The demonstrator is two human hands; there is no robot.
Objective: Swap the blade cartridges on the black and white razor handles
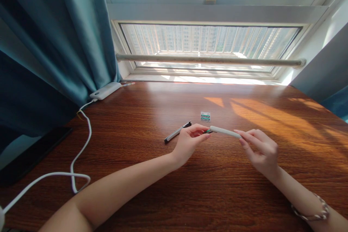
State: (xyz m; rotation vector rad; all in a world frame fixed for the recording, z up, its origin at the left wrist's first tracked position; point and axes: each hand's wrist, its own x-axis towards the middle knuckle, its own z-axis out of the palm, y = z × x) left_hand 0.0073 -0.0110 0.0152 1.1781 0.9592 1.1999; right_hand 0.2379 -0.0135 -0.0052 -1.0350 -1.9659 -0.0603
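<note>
Near the frame's centre, the left hand pinches a small green piece in its fingers; just right, the right hand's fingers grip the far end of a white handle.

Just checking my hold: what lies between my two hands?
Head view: a slim white rod in your right hand, and a small green piece at your left hand.

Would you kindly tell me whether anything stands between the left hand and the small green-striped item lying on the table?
Nothing visible does: only bare table separates the left hand from the small green-striped item. The pen lies further left, and the white stick's tip is beside the fingertips.
</note>
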